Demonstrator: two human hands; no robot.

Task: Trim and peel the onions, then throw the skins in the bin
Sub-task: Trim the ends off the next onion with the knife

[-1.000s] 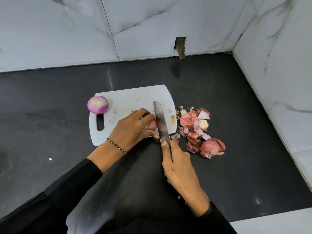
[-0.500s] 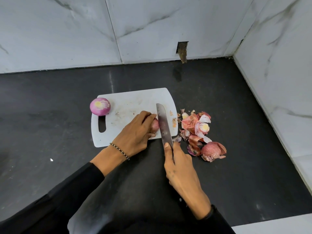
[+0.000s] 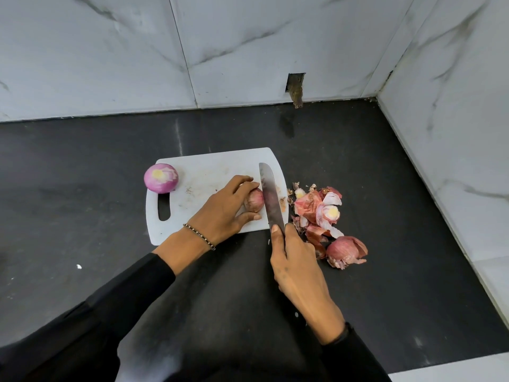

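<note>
Low in the frame, black sleeves [image 3: 132, 296] reach up from the bottom edge. The right hand [image 3: 297, 274] is wrapped round the handle of a kitchen knife [image 3: 271, 199], index finger laid along the spine. The blade lies against an unpeeled red onion [image 3: 254, 200], which the left hand [image 3: 223, 210], wearing a beaded bracelet [image 3: 199, 236], grips with curled fingers on the white cutting board [image 3: 214, 169]. Right of the board lies a pile of onion skins [image 3: 316, 213] on the black countertop [image 3: 385, 175]. A peeled onion [image 3: 161, 178] sits at the board's upper left corner.
</note>
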